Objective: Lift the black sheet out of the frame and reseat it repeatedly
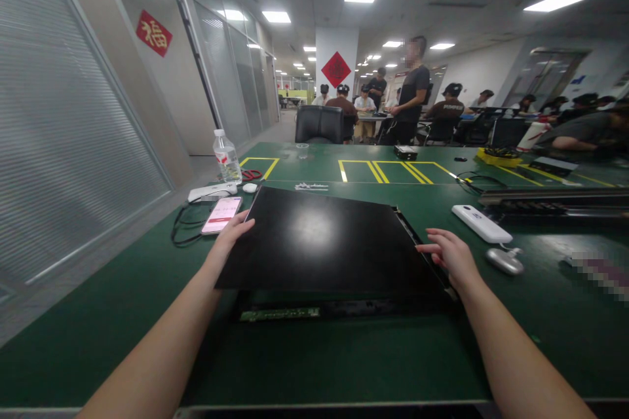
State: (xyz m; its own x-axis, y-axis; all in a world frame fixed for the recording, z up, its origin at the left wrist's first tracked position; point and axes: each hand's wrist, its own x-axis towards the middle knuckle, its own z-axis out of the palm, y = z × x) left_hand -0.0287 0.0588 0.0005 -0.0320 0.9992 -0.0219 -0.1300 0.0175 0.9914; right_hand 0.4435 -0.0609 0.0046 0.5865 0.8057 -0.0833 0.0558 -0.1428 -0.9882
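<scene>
A large flat black panel (319, 236) lies on the green table (344, 360), raised slightly over a black frame with a green circuit strip (280, 314) along its near edge. My left hand (230, 236) grips the panel's left edge, fingers curled over it. My right hand (449, 255) rests on the panel's right edge, fingers bent against it.
A phone (222, 215), a white power strip (211, 192), a water bottle (227, 157) and red scissors (250, 175) sit at the left. A white device (481, 223) and a grey mouse (505, 260) lie at the right. Several people sit and stand at the far tables.
</scene>
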